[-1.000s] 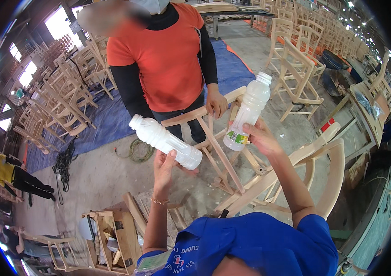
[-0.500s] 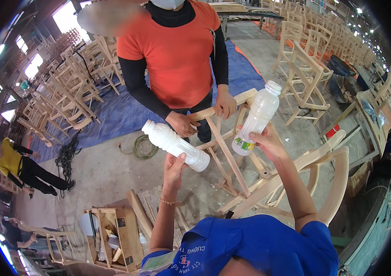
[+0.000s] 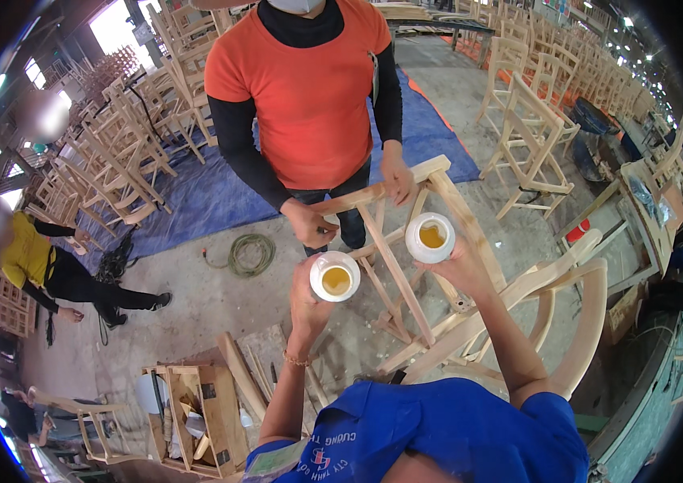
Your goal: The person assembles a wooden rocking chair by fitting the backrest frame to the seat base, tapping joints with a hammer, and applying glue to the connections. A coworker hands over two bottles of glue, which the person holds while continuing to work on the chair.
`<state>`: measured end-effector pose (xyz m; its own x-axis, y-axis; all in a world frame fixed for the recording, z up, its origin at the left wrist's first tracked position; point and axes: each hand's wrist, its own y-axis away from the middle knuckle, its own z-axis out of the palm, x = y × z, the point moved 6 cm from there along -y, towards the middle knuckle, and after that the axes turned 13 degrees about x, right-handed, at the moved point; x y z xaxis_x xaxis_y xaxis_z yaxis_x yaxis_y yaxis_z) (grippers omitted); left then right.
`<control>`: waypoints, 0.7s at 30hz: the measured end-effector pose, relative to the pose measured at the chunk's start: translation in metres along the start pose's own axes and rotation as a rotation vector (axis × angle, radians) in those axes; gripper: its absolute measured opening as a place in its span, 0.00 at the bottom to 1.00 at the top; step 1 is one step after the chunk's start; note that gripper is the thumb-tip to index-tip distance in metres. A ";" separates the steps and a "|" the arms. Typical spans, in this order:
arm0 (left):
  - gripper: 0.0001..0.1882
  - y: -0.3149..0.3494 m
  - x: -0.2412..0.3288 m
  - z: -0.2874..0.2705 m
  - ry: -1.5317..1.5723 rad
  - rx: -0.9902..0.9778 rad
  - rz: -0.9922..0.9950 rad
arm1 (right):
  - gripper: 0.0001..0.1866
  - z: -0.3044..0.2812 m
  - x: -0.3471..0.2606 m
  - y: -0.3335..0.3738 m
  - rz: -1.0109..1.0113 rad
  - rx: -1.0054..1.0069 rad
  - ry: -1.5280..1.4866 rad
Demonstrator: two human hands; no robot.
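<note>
My left hand (image 3: 307,310) is closed around a white plastic bottle (image 3: 324,266), now seen end-on with an amber-yellow patch inside its round white rim. A second such bottle (image 3: 419,253) is gripped in my right hand (image 3: 469,267), its end also facing up and showing yellow in the middle. Whether the yellow is liquid or the bottle's base I cannot tell. The lengths of both bottles are mostly hidden. Beyond them stands a pale wooden chair frame (image 3: 394,274), with a co-worker's hands (image 3: 396,179) on its upper rail.
A co-worker in an orange shirt (image 3: 301,105) stands opposite me. Curved wooden chair parts (image 3: 583,322) lie close at my right. A wooden toolbox (image 3: 217,402) sits at lower left, a coiled hose (image 3: 251,255) on the floor. A person in yellow (image 3: 28,253) is at far left; chairs crowd the back.
Both bottles have tipped from lying sideways, necks outward, to end-on toward me. The co-worker's hands stay at the chair frame. The person in yellow has shifted, legs now spread wider.
</note>
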<state>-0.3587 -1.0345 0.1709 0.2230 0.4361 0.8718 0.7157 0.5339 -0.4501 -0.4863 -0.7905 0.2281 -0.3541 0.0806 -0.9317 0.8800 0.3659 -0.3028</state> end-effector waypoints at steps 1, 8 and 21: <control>0.34 -0.001 0.007 0.003 -0.003 0.013 0.024 | 0.28 -0.002 -0.001 0.001 -0.028 0.001 0.015; 0.37 -0.003 0.023 0.000 -0.051 0.057 0.147 | 0.33 0.001 0.003 0.000 -0.124 -0.017 0.077; 0.29 -0.017 0.035 -0.002 0.308 0.142 -0.082 | 0.45 0.003 -0.019 -0.017 -0.121 0.090 -0.092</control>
<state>-0.3617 -1.0295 0.2090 0.3732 0.1600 0.9138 0.6453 0.6630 -0.3796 -0.4934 -0.8006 0.2507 -0.4325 -0.0453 -0.9005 0.8590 0.2828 -0.4267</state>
